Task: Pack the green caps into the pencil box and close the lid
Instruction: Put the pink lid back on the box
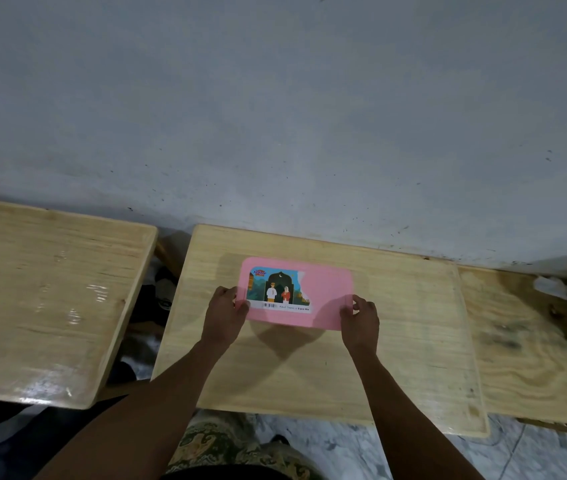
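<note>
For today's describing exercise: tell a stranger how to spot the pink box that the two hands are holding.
Three pale wooden desks stand along a grey wall; look at the middle desk. Near its far edge lies the pink box, lid on, held by the left hand and right hand. It alone is pink, with a torn picture sticker.

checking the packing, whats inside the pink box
Nothing inside shows. The flat pink plastic pencil box has its lid on; left hand and right hand grip its ends. No green caps are visible.
</note>
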